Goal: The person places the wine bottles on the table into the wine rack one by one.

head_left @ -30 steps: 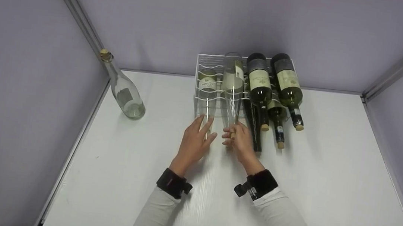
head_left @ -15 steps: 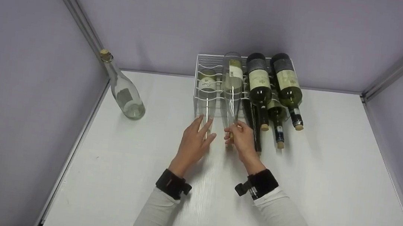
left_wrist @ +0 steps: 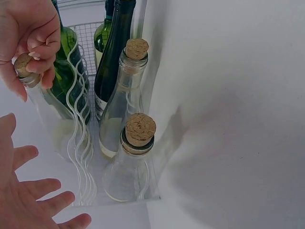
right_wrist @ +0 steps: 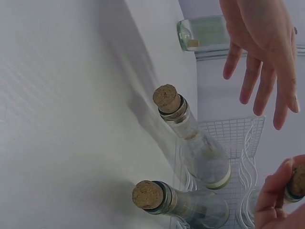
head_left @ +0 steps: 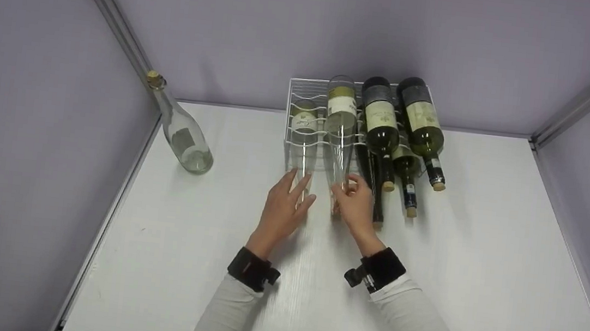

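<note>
My right hand grips the corked neck of a clear glass wine bottle, which lies in the upper row of a white wire wine rack. Its cream label faces up. In the left wrist view, the right hand's fingers curl around this neck just at the cork. My left hand has its fingers spread above the neck of another clear bottle in the lower row; the right wrist view shows this left hand holding nothing.
Two dark green wine bottles, one beside the other, lie in the upper row to the right. Below them, a slim dark bottle and a green bottle point forward. A clear corked bottle stands at the far left near the walls.
The clear bottle in my right hand has turned about its length, bringing its label from the right side to face up. My right fingers have shifted around the neck. My left hand stays nearly still.
</note>
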`<state>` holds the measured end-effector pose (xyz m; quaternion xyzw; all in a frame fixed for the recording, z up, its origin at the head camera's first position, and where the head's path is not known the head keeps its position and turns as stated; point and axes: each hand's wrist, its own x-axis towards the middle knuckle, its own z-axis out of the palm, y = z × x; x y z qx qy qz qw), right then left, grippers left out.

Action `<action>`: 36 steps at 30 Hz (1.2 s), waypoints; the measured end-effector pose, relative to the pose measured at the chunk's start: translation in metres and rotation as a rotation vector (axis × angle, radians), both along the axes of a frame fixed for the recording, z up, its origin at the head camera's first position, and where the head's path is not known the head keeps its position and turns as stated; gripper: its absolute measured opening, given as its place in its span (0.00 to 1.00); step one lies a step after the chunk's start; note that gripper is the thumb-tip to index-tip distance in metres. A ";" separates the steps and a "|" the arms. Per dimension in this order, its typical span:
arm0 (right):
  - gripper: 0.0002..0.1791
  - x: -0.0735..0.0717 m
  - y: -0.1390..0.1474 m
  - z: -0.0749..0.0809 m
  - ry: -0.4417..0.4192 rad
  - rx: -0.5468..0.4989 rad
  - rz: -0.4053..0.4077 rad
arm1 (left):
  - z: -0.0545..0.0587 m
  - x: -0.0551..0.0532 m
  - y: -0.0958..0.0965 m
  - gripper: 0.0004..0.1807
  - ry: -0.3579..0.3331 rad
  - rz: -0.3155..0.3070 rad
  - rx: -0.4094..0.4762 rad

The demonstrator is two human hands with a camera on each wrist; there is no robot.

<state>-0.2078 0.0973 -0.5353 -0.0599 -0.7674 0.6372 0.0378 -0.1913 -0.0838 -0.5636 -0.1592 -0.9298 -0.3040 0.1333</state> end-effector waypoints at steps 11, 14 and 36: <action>0.28 0.001 0.002 0.002 -0.116 -0.200 0.076 | 0.004 0.002 0.002 0.31 0.030 -0.010 -0.027; 0.25 0.001 0.002 0.004 -0.108 -0.211 0.078 | 0.007 0.003 0.003 0.32 0.022 -0.014 -0.026; 0.27 0.002 0.002 -0.001 0.026 0.048 -0.011 | 0.008 0.005 0.000 0.32 0.043 -0.015 -0.033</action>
